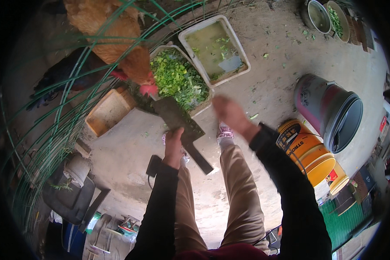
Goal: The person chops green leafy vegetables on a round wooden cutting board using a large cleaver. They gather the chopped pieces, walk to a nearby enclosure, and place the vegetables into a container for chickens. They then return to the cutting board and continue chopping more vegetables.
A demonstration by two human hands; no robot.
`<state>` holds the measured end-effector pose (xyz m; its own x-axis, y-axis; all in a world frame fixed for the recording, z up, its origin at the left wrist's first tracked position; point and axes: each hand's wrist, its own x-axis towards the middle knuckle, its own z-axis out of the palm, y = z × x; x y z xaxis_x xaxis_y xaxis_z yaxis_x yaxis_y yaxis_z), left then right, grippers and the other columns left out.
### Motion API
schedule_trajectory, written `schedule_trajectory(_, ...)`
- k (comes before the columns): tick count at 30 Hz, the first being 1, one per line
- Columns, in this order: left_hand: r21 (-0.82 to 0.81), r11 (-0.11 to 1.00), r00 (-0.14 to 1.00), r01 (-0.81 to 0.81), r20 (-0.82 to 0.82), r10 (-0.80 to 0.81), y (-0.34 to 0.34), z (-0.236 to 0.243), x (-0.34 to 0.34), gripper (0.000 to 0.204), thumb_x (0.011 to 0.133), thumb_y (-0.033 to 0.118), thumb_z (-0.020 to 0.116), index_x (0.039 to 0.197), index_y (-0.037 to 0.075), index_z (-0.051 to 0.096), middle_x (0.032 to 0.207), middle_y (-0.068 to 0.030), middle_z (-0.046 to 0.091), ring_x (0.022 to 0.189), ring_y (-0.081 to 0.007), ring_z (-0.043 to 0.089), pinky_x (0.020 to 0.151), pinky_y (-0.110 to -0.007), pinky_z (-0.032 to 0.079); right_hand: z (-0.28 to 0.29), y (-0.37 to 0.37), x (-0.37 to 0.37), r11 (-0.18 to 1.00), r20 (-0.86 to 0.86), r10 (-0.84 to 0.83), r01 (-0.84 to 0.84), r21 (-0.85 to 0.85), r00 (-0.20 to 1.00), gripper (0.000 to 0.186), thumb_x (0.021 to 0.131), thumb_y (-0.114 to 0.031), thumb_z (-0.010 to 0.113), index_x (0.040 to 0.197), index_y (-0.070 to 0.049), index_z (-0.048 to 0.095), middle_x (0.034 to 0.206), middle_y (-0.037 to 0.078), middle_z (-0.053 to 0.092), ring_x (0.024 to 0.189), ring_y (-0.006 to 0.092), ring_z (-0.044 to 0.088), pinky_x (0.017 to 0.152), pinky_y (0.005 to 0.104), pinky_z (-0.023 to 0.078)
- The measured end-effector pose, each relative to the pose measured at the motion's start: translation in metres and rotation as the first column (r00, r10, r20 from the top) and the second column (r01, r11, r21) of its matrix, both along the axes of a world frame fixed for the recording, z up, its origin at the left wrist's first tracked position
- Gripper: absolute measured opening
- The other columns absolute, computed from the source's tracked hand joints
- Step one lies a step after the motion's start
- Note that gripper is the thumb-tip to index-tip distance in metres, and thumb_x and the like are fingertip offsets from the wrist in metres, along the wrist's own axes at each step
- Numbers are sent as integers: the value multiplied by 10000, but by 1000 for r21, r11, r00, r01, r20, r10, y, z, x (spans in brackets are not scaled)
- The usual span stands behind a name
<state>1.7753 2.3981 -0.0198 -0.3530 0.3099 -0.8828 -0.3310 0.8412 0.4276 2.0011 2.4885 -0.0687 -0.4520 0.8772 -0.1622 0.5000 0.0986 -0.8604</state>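
Observation:
My left hand [174,146] grips a dark, wide-bladed cleaver [175,119] by the side of its blade, with its handle angled down to the lower right. Greens cling to the blade. The cleaver is over the near edge of a tray of chopped greens [173,71]. My right hand [229,113] is blurred, right of the cleaver and near the tray's lower right corner; its fingers are too smeared to read. A brown chicken [104,32] with a red comb has its head down at the tray's left side, and a dark chicken [65,71] stands behind green wire.
A tray of murky water [210,37] adjoins the greens. An orange tub [110,110] and green wire fencing [28,151] are left. Grey [316,104] and yellow buckets [307,160] stand right, metal pots [318,17] at the upper right. A black chair [65,201] is lower left.

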Motion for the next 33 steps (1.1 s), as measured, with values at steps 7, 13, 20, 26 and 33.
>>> schedule_trajectory(7,-49,995,996,85,23,-84,-52,18,-5,244,931,221,653,1059,13,672,950,-2,658,857,-107,583,768,-282,464,-153,175,71,961,514,-226,275,-20,827,256,882,-108,547,1104,12,589,1133,265,629,1052,472,605,917,505,514)
schedule_trajectory(13,-166,984,998,57,38,-51,-85,15,-7,210,928,213,673,987,12,684,922,-1,651,848,-91,573,758,-271,463,-207,199,75,960,379,-217,266,-83,900,256,837,-176,624,1023,0,640,948,242,685,890,445,641,791,482,514)
schedule_trajectory(20,-147,989,997,-30,69,41,-92,6,0,264,914,220,691,1064,4,663,983,-23,658,889,-119,597,789,-287,477,-215,154,124,908,203,-332,371,-194,921,174,834,-172,677,871,-10,625,709,69,623,598,201,529,576,369,458)
schedule_trajectory(26,-56,996,992,-73,95,78,-91,-5,-7,252,920,202,681,1073,3,666,1000,-27,664,900,-127,608,804,-286,486,-188,120,142,543,94,-702,617,-570,706,128,866,-112,667,940,-8,675,795,12,664,710,126,621,562,314,461)
schedule_trajectory(33,-40,996,992,-76,98,80,-90,-4,-14,198,936,161,653,1060,9,673,991,-26,667,902,-129,618,825,-281,492,-191,121,171,278,6,-929,708,-650,371,188,864,-80,670,1047,-37,682,919,50,695,790,184,658,674,352,537)
